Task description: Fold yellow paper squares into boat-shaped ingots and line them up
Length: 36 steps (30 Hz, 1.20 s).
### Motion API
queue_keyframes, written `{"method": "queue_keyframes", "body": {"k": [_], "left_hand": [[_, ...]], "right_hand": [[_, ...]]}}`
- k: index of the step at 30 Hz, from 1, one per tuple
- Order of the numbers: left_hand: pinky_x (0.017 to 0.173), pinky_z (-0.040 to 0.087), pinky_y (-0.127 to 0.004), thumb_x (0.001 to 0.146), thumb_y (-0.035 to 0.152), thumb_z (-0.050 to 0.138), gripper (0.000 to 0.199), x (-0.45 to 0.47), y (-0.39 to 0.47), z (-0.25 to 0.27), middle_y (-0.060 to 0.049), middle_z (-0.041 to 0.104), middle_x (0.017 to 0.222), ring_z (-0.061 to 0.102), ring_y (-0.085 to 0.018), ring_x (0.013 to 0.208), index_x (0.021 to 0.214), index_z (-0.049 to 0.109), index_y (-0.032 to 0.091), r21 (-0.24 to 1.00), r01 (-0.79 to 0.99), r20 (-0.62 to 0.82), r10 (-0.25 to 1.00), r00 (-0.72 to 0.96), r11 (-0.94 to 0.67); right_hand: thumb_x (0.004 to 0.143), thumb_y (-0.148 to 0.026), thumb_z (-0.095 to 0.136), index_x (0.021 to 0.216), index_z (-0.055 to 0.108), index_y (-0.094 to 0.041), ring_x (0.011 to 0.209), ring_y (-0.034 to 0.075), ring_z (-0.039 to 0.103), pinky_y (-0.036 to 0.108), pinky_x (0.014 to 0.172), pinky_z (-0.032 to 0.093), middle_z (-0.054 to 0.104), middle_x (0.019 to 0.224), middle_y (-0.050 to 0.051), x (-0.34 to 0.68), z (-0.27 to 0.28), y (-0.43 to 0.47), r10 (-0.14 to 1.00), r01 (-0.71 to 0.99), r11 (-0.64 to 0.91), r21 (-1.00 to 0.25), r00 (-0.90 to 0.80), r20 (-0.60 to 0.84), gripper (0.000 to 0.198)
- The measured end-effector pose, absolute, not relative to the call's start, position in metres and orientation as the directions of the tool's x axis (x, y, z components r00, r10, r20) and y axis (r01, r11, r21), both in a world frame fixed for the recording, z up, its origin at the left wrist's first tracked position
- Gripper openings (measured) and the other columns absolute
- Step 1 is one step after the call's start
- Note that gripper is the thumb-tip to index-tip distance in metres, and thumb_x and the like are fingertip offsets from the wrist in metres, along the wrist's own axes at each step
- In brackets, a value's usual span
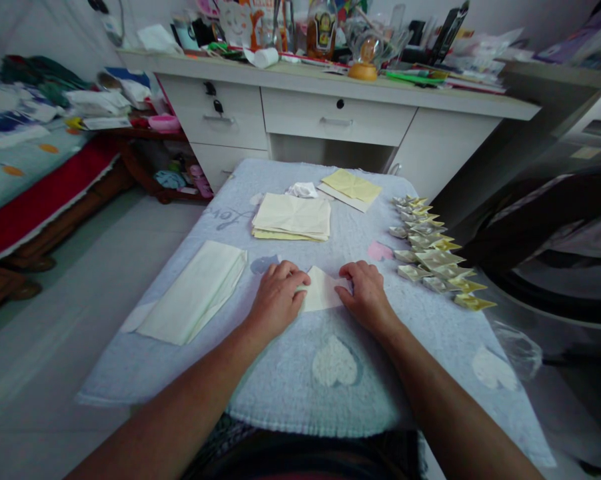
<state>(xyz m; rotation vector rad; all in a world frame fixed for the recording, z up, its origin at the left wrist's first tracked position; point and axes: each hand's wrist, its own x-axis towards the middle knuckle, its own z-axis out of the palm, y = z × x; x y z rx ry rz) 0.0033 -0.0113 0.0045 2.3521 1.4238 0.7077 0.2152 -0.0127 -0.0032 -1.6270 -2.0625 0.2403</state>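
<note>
A small cream sheet of paper (322,291), folded to a peak at its far edge, lies on the cloth-covered table between my hands. My left hand (280,293) pinches its left side, fingers curled. On the opposite side my right hand (364,293) grips the paper between thumb and bent fingers. Beyond them sits a stack of creased cream and yellow sheets (293,215). Several folded paper boats (433,250) stand in rows to the right of my right hand.
A thick folded pale sheet (198,290) rests at the left on the blue tablecloth (285,380). Farther back are a crumpled white tissue (303,191) and yellow creased paper (351,185). A cluttered white desk (230,120) stands behind; a washing machine (555,253) is at the right.
</note>
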Motion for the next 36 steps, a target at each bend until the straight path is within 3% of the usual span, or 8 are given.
{"method": "queue_keyframes", "body": {"k": [5,8,10,12,15,26,30,36], "left_hand": [[0.087,0.044,-0.037,0.08,0.001,0.045,0.041,0.005,-0.011,0.002,-0.006,0.059,0.101,0.051,-0.021,0.097,0.107,0.067,0.022,0.541,0.599,0.238,0.791,0.564,-0.59],[0.09,0.044,-0.038,0.081,0.004,0.047,0.039,0.005,-0.012,0.001,-0.007,0.059,0.104,0.052,-0.022,0.1,0.11,0.066,0.021,0.543,0.583,0.211,0.77,0.602,-0.605],[0.092,0.043,-0.039,0.081,0.014,0.058,0.032,0.005,-0.014,0.003,-0.007,0.058,0.107,0.051,-0.024,0.101,0.111,0.065,0.02,0.54,0.587,0.196,0.769,0.609,-0.603],[0.093,0.043,-0.041,0.075,0.024,0.07,0.037,0.004,-0.015,0.004,-0.006,0.058,0.109,0.05,-0.025,0.103,0.112,0.063,0.021,0.54,0.595,0.182,0.773,0.608,-0.595],[0.093,0.043,-0.041,0.07,0.028,0.076,0.042,0.004,-0.015,0.005,-0.006,0.057,0.109,0.05,-0.026,0.104,0.11,0.062,0.022,0.54,0.606,0.172,0.781,0.6,-0.584],[0.087,0.044,-0.038,0.082,0.028,0.066,0.021,0.002,-0.013,0.006,-0.007,0.06,0.101,0.053,-0.024,0.099,0.101,0.063,0.02,0.472,0.613,0.191,0.752,0.631,-0.634],[0.09,0.043,-0.038,0.076,0.026,0.072,0.03,0.001,-0.014,0.007,-0.006,0.06,0.104,0.051,-0.025,0.101,0.103,0.063,0.02,0.49,0.59,0.201,0.741,0.641,-0.642],[0.094,0.042,-0.04,0.067,0.027,0.079,0.043,0.003,-0.015,0.007,-0.006,0.058,0.108,0.049,-0.025,0.103,0.106,0.063,0.02,0.5,0.603,0.196,0.76,0.62,-0.622]], "right_hand": [[0.076,-0.008,0.06,0.095,0.064,-0.023,0.096,0.026,0.046,0.04,0.083,0.036,0.059,0.105,0.007,0.216,0.006,-0.016,0.9,0.796,0.433,-0.423,-0.359,0.246,0.024],[0.079,-0.019,0.065,0.101,0.064,-0.022,0.1,0.025,0.046,0.04,0.087,0.035,0.058,0.11,0.006,0.216,0.013,-0.02,0.861,0.732,0.498,-0.464,-0.482,0.163,0.022],[0.077,-0.029,0.071,0.109,0.062,-0.022,0.102,0.026,0.045,0.041,0.088,0.035,0.057,0.114,0.007,0.218,0.016,-0.021,0.847,0.714,0.511,-0.479,-0.514,0.137,0.034],[0.075,-0.032,0.074,0.112,0.061,-0.021,0.102,0.026,0.046,0.041,0.089,0.035,0.056,0.115,0.008,0.219,0.016,-0.02,0.841,0.709,0.518,-0.478,-0.524,0.133,0.041],[0.076,-0.025,0.073,0.11,0.062,-0.022,0.102,0.024,0.047,0.04,0.088,0.035,0.059,0.115,0.007,0.221,0.014,-0.017,0.832,0.705,0.533,-0.467,-0.536,0.14,0.036],[0.073,-0.027,0.075,0.111,0.063,-0.022,0.103,0.026,0.049,0.041,0.089,0.036,0.061,0.114,0.008,0.223,0.014,-0.018,0.812,0.697,0.568,-0.439,-0.561,0.159,0.041],[0.071,-0.015,0.07,0.112,0.063,-0.021,0.105,0.026,0.047,0.043,0.091,0.035,0.061,0.115,0.007,0.221,0.016,-0.021,0.816,0.721,0.567,-0.398,-0.559,0.148,0.042],[0.073,-0.013,0.065,0.114,0.064,-0.018,0.106,0.027,0.048,0.044,0.093,0.034,0.063,0.114,0.008,0.217,0.022,-0.024,0.794,0.724,0.598,-0.343,-0.593,0.135,0.042]]}}
